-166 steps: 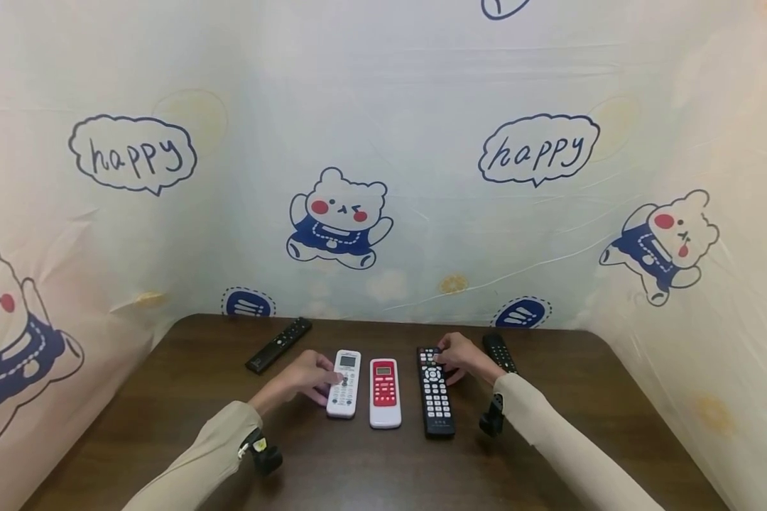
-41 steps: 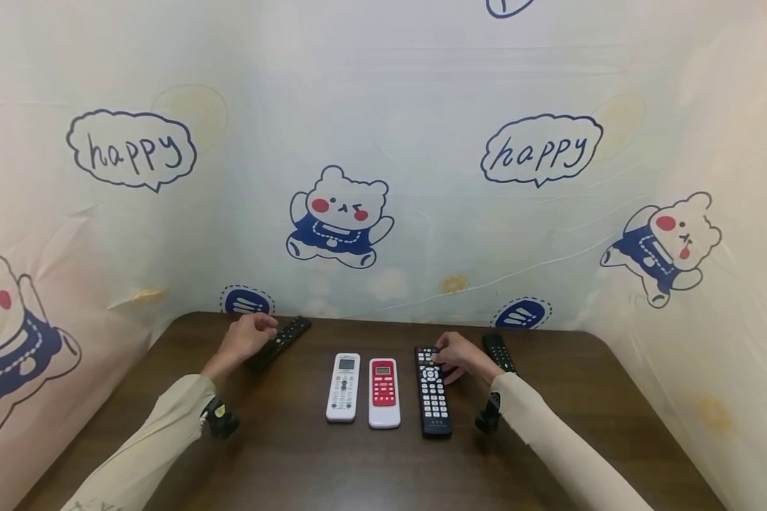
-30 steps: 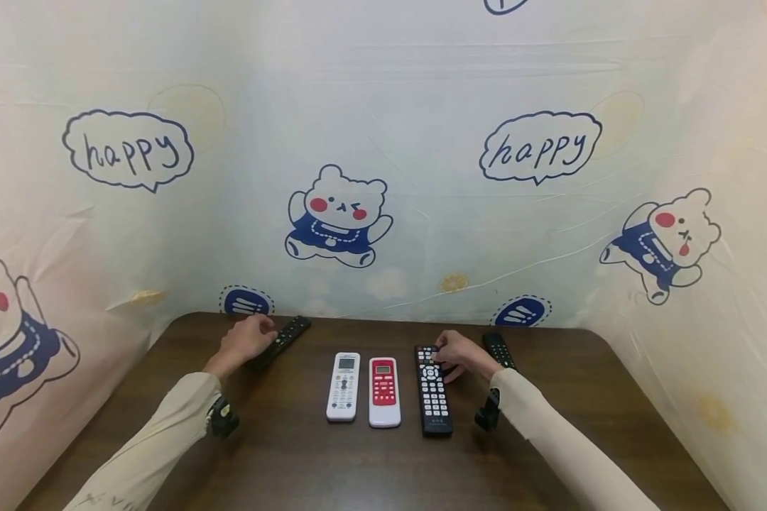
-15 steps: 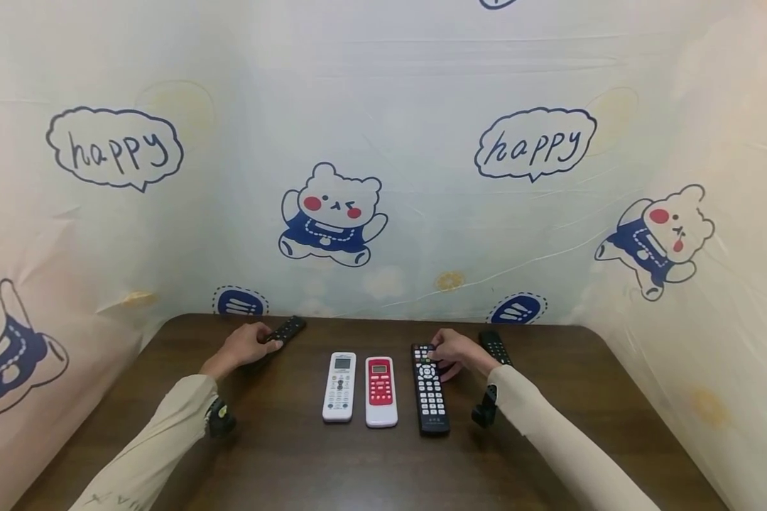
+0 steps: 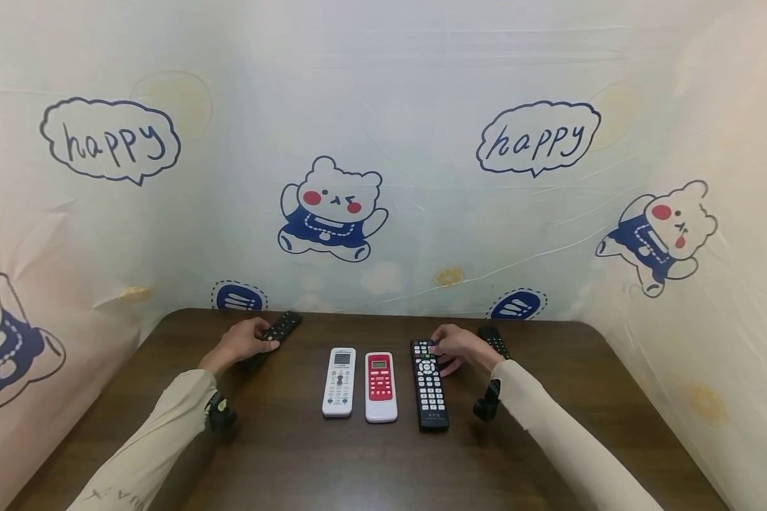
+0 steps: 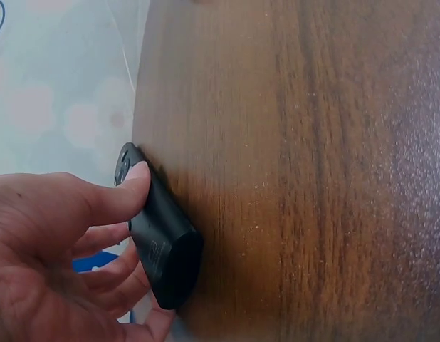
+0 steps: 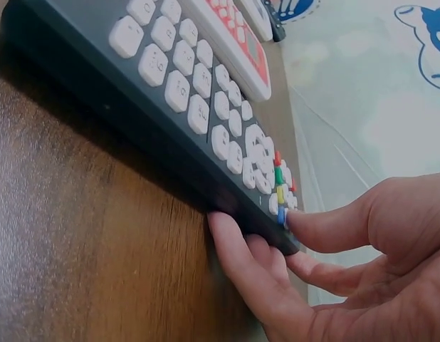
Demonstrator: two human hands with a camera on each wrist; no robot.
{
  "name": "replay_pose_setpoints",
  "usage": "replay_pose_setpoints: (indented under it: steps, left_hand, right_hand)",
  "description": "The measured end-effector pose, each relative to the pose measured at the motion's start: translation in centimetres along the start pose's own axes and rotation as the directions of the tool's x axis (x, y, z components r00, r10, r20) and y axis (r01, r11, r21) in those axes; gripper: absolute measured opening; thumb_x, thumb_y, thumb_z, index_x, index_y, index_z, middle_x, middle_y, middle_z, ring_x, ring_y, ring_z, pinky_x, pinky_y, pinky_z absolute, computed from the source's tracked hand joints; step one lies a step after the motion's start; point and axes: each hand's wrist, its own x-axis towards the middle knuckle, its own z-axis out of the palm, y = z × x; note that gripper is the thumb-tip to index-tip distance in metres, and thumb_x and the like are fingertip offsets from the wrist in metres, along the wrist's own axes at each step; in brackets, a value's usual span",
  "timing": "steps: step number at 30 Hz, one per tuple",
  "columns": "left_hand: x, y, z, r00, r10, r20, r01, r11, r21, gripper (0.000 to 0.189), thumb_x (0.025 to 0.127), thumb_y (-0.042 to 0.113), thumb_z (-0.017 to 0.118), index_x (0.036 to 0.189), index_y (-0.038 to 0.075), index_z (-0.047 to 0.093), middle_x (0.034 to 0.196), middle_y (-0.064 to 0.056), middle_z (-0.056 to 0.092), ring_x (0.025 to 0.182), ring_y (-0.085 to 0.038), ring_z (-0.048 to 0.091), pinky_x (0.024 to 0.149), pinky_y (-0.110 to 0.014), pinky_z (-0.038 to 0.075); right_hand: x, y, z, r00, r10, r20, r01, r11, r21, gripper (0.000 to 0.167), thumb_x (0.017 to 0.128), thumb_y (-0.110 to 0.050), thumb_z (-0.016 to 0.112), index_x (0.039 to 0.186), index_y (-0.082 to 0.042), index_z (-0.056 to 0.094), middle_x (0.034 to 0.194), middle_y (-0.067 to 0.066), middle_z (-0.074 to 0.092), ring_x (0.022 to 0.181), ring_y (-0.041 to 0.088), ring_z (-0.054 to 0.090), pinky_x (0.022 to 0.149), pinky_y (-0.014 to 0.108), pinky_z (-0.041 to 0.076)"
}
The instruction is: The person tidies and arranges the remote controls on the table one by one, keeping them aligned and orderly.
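Observation:
At the back left of the table, my left hand (image 5: 243, 341) holds a slim black remote control (image 5: 285, 325), which lies slanted. In the left wrist view the thumb (image 6: 138, 184) presses on its button face, with the other fingers along its far side. My right hand (image 5: 457, 345) pinches the upper end of a long black remote with white buttons (image 5: 431, 387). The right wrist view has that thumb (image 7: 334, 226) on the face near the coloured buttons, and fingers curled under the edge. Between the hands lie a white remote (image 5: 339, 383) and a red-and-white remote (image 5: 380, 387), side by side.
Another black remote (image 5: 493, 341) lies at the back right, partly hidden behind the right forearm. The brown wooden table (image 5: 332, 461) meets a patterned curtain (image 5: 422, 234) along its back edge. Each wrist wears a small black camera.
My left hand has left the white remote, moved left and back to the slim black remote, and closed its thumb on it. My right hand keeps its hold on the white-buttoned remote.

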Motion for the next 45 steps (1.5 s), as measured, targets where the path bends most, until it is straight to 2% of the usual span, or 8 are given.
replay_pose_setpoints:
  steps: [7,13,19,25,31,34,39,45]
  left_hand:
    - [-0.1,0.0,0.3,0.999,-0.033,0.022,0.034,0.999,-0.022,0.06,0.096,0.023,0.076,0.139,-0.011,0.052,0.122,-0.034,0.062,0.104,-0.042,0.061,0.089,-0.057,0.053]
    - [-0.1,0.1,0.6,0.999,-0.049,0.022,0.05,0.998,-0.037,0.065,0.096,0.026,0.077,0.143,-0.01,0.05,0.131,-0.036,0.059,0.111,-0.045,0.06,0.095,-0.058,0.053]
    - [-0.6,-0.2,0.2,0.999,-0.039,0.016,0.039,0.999,-0.007,0.067,0.096,0.029,0.076,0.143,-0.012,0.049,0.132,-0.038,0.058,0.112,-0.047,0.061,0.094,-0.061,0.053]
    - [-0.9,-0.5,-0.4,1.0,-0.029,0.012,0.029,1.0,0.01,0.06,0.099,0.025,0.073,0.141,-0.012,0.051,0.129,-0.037,0.061,0.11,-0.045,0.063,0.091,-0.059,0.054]
    - [-0.5,0.2,-0.6,0.999,-0.015,0.04,0.018,0.996,-0.083,0.054,0.1,0.017,0.07,0.139,-0.015,0.051,0.123,-0.037,0.061,0.102,-0.039,0.063,0.081,-0.045,0.058]
    - [-0.3,0.6,-0.7,0.996,-0.04,0.075,0.051,0.988,-0.148,0.054,0.1,0.014,0.068,0.14,-0.017,0.048,0.121,-0.036,0.062,0.098,-0.036,0.064,0.075,-0.042,0.06]
    - [-0.3,1.0,-0.7,0.982,-0.106,0.156,0.139,0.966,-0.219,0.055,0.101,0.011,0.067,0.143,-0.016,0.044,0.125,-0.035,0.058,0.105,-0.038,0.063,0.084,-0.049,0.064]
    - [-0.3,1.0,-0.2,0.977,-0.134,0.165,0.175,0.948,-0.266,0.055,0.101,0.01,0.067,0.144,-0.015,0.043,0.127,-0.034,0.055,0.111,-0.041,0.061,0.09,-0.054,0.062]
  right_hand:
    - [0.1,0.2,0.0,1.0,0.005,0.0,-0.005,1.0,-0.004,0.032,0.103,0.001,0.06,0.133,0.006,0.051,0.113,0.024,0.061,0.101,0.035,0.068,0.075,0.041,0.067]
    - [0.1,0.4,-0.1,1.0,0.002,-0.02,-0.002,1.0,-0.001,0.032,0.103,-0.001,0.06,0.133,0.005,0.051,0.116,0.024,0.06,0.104,0.036,0.068,0.074,0.04,0.067]
    - [0.1,0.2,0.3,1.0,-0.025,0.004,0.025,1.0,0.018,0.031,0.102,-0.003,0.061,0.131,0.006,0.051,0.118,0.025,0.06,0.105,0.038,0.068,0.075,0.042,0.068]
    - [0.2,-0.1,0.7,0.999,-0.043,0.019,0.043,0.999,-0.009,0.033,0.102,-0.003,0.062,0.131,0.006,0.051,0.117,0.025,0.059,0.102,0.037,0.067,0.076,0.042,0.067]
    - [0.1,-0.1,0.2,1.0,-0.028,-0.006,0.028,0.999,-0.023,0.033,0.103,-0.004,0.063,0.132,0.005,0.051,0.116,0.024,0.059,0.102,0.036,0.067,0.075,0.042,0.067]
    - [0.1,-0.1,0.0,1.0,-0.023,-0.005,0.023,1.0,-0.009,0.032,0.103,-0.004,0.063,0.131,0.005,0.05,0.115,0.023,0.059,0.101,0.035,0.067,0.076,0.042,0.067]
    - [0.2,0.1,0.0,1.0,-0.007,0.011,0.007,1.0,0.009,0.032,0.103,-0.004,0.063,0.131,0.004,0.05,0.114,0.022,0.058,0.1,0.034,0.065,0.076,0.042,0.067]
    - [0.4,0.3,0.0,1.0,0.002,0.01,-0.002,1.0,0.023,0.03,0.104,-0.005,0.061,0.131,0.004,0.051,0.118,0.024,0.057,0.105,0.037,0.064,0.076,0.043,0.067]
